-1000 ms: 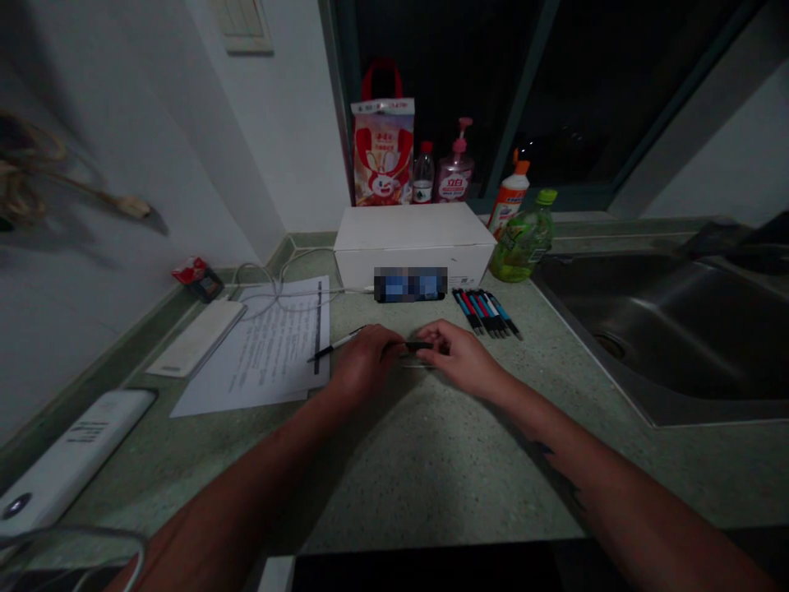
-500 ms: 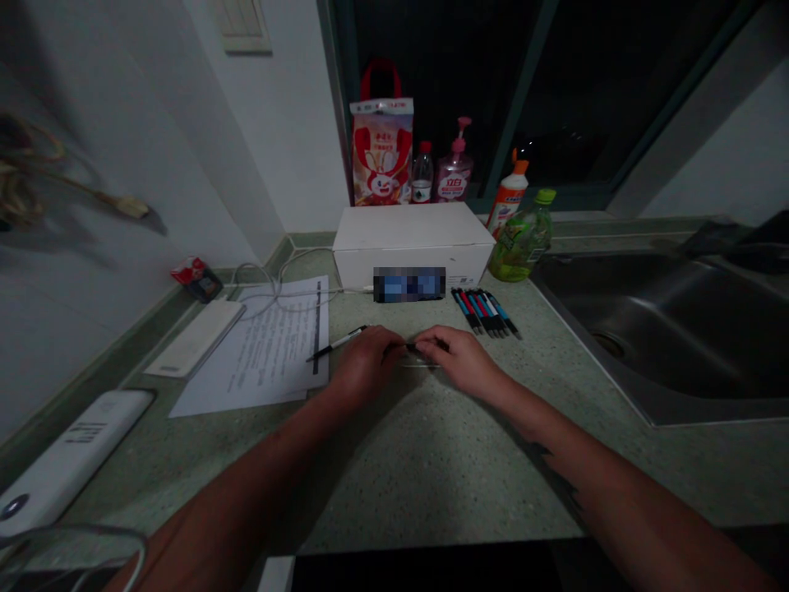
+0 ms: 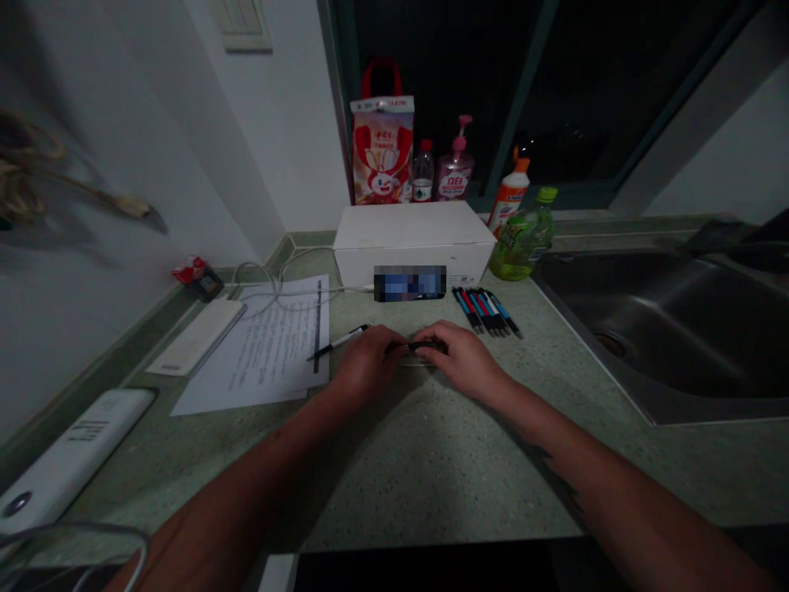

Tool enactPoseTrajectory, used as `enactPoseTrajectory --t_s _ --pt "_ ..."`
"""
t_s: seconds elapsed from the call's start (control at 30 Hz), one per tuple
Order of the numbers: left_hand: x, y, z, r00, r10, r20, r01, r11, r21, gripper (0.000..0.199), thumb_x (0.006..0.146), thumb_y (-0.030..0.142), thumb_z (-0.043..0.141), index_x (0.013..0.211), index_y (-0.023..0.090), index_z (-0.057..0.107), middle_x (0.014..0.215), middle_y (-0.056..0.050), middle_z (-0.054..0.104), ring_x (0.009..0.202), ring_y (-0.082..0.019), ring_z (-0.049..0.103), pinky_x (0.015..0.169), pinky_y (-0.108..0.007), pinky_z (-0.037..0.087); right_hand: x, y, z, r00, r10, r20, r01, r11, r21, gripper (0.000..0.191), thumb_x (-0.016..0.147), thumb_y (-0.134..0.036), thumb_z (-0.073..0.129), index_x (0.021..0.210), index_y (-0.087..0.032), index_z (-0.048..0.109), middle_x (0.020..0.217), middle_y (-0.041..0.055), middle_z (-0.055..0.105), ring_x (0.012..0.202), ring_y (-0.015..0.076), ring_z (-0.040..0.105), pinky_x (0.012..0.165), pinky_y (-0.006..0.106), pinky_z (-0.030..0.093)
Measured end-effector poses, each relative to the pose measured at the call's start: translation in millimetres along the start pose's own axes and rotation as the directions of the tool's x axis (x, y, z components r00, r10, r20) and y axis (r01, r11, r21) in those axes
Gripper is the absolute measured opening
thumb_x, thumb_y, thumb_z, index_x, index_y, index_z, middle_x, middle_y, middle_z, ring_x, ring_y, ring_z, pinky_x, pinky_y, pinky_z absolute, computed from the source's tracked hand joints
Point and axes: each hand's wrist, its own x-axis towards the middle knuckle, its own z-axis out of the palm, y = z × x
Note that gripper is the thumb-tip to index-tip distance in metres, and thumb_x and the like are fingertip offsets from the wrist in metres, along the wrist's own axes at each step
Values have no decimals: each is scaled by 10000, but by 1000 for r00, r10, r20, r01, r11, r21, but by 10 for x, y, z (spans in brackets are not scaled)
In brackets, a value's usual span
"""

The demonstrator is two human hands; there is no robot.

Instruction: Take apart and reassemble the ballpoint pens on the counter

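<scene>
My left hand [image 3: 371,359] and my right hand [image 3: 459,355] meet over the middle of the counter, fingers closed on the two ends of a thin black pen [image 3: 422,345]. Much of that pen is hidden by the fingers. Just under it a pale, thin-edged flat thing [image 3: 419,364] shows; its kind cannot be told. Left of my left hand, a white and black pen [image 3: 338,342] lies partly over the printed paper [image 3: 277,345]. Beyond my right hand, several pens [image 3: 486,312] with blue, red, white and black barrels lie side by side.
Behind the hands, a phone with a blurred screen [image 3: 410,284] leans on a white box [image 3: 412,226]. A green bottle [image 3: 523,242] stands beside the box, near the steel sink [image 3: 678,329]. At left lie a white flat box [image 3: 197,337], cables and a white power strip [image 3: 74,456].
My right hand has shifted its fingers slightly up and right along the black pen, and more of the pen shows between the hands. My left hand stays nearly still.
</scene>
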Motion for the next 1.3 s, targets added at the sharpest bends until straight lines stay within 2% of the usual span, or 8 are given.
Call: enactPoseTrajectory --t_s 0.1,0.27,0.47,0.6,0.77,0.93,1.1,1.3 --pt "-1 -9 9 1000 -29 8 29 999 -25 134 944 203 606 943 209 740 928 -54 739 865 -216 666 816 -366 504 0 -15 -7 1000 0 5 0 1000 -8 147 888 -112 738 1008 -197 735 981 51 723 908 195 679 798 318 501" --pt "-8 -23 6 1000 -20 1 20 999 -34 130 947 200 608 956 228 735 947 -47 741 869 -213 668 820 -357 504 2 -13 -5 992 78 103 -83 996 40 137 1006 -218 627 1076 -206 744 997 61 776 901 207 714 814 342 517" --pt "-9 31 -10 999 -45 22 45 998 -38 106 939 174 622 944 205 724 944 -53 747 859 -213 670 802 -344 497 -12 -4 -17 1000 -23 -4 22 998 -60 133 941 -131 693 1036 -212 741 1016 53 737 975 210 684 861 332 498" --pt "19 9 -14 997 -79 13 79 996 -44 111 934 165 618 927 203 723 938 -50 748 873 -221 675 810 -344 495 -13 19 -42 998 -59 -19 57 991 -117 150 930 -104 697 1033 -209 725 1030 53 711 994 210 666 866 333 490" --pt "39 -38 -42 990 -135 33 134 991 13 121 897 148 615 921 200 721 963 -86 747 904 -252 678 801 -362 486 -20 16 -34 988 -46 148 64 990 -123 122 913 -153 747 1019 -213 751 1003 47 713 911 190 679 822 319 501" --pt "20 -67 -24 994 -98 58 92 992 91 161 864 120 590 885 216 718 945 -98 733 873 -254 668 772 -363 475 -51 -12 1 951 -65 301 120 978 -170 124 892 -159 775 1002 -215 765 1050 55 710 929 194 682 823 318 499" --pt "2 -96 14 992 -86 90 74 990 123 179 833 110 581 861 210 727 939 -109 731 878 -268 669 762 -372 469 -57 -26 -9 942 -45 333 129 964 -234 181 865 -209 815 1038 -220 762 1070 70 716 1014 241 685 854 348 507" --pt "-5 -77 -8 990 -83 114 68 989 132 180 828 120 587 861 197 746 911 -114 732 866 -279 673 764 -383 478 -59 -38 -18 942 -31 333 129 953 -275 142 841 -212 831 964 -227 763 1024 70 717 999 252 683 825 355 513"
